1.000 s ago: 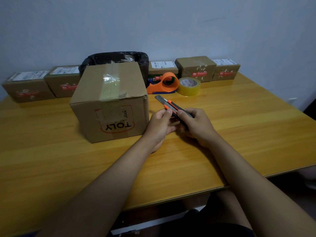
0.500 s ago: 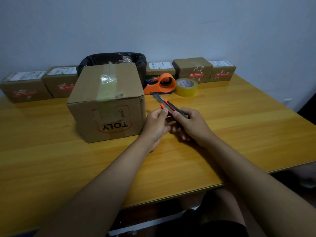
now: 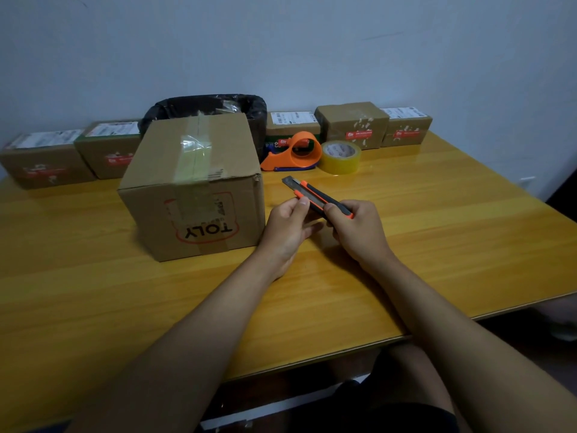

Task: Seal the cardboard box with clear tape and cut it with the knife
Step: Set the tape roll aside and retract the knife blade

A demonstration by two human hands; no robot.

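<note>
On a yellow wooden table, both hands hide the knife's rear. The left hand and right hand grip it; its blade points toward upper left, beside the taped box.

Just one head-worn wide-angle cam, looking forward and down across the table toward the wall, close in on both forearms. No second view to overlap.

Small parcels and lined bin along wall.
</note>
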